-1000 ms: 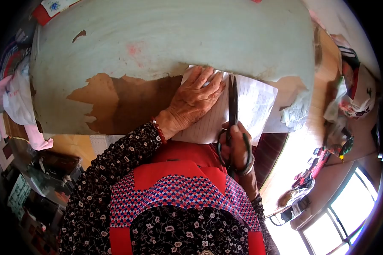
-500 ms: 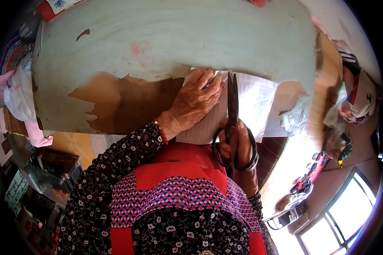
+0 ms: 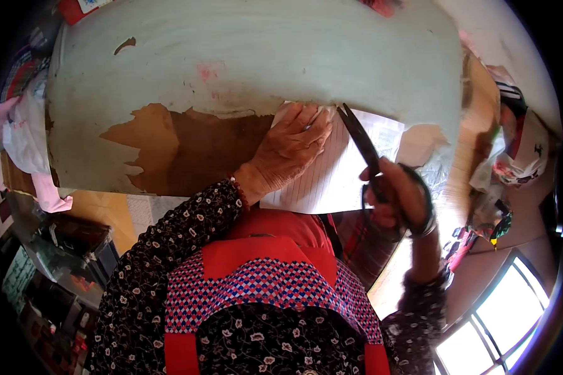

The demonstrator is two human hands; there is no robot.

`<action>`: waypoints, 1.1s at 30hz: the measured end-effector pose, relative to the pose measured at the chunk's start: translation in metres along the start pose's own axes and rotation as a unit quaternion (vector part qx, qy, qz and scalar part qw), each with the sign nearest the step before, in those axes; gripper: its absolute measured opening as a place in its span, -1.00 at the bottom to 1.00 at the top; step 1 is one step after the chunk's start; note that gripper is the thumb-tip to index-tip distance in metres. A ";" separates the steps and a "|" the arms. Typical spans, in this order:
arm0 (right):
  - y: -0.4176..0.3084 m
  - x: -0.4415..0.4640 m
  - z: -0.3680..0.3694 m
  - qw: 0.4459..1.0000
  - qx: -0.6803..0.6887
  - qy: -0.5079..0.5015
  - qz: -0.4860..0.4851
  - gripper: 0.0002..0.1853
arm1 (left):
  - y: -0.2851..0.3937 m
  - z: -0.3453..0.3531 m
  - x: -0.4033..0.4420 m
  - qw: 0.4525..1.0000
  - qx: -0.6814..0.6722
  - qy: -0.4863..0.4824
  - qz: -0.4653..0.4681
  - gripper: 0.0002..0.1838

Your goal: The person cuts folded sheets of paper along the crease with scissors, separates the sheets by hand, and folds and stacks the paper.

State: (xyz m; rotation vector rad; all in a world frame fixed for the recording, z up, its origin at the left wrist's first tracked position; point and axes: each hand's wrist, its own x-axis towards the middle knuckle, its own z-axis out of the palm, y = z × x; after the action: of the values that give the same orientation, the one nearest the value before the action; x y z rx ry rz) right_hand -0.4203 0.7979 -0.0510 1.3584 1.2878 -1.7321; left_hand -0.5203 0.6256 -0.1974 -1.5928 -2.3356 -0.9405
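Observation:
My left hand (image 3: 289, 153) lies flat, fingers spread, on the left part of a lined white paper (image 3: 356, 159) at the table's front edge. A red bead bracelet circles that wrist. My right hand (image 3: 397, 195) grips the dark handles of large scissors (image 3: 361, 139). Their blades look nearly closed and point up and left, with the tips over the upper part of the paper. Some fingers of my right hand are hidden by the handles.
The table (image 3: 263, 56) has a pale green, torn covering with brown board showing. Crumpled clear plastic (image 3: 433, 165) sits at its right. A white bag (image 3: 28, 134) and pink cloth (image 3: 49, 192) hang at the left. More bags (image 3: 519, 153) are at the far right.
My right hand has swung right, away from my body, and the scissors now tilt left instead of standing nearly straight. My left hand has stayed in place on the paper.

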 end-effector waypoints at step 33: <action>0.071 0.062 -0.082 0.692 -0.439 0.436 -0.371 -0.40 | -0.019 -0.013 0.028 0.993 -0.019 -0.075 -0.089 -0.66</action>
State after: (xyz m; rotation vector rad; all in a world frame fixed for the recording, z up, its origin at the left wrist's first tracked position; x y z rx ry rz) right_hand -0.3465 0.8554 -0.1343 1.0509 2.9911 -0.3952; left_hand -0.5519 0.6351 -0.1820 -1.5376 -2.6144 -0.9365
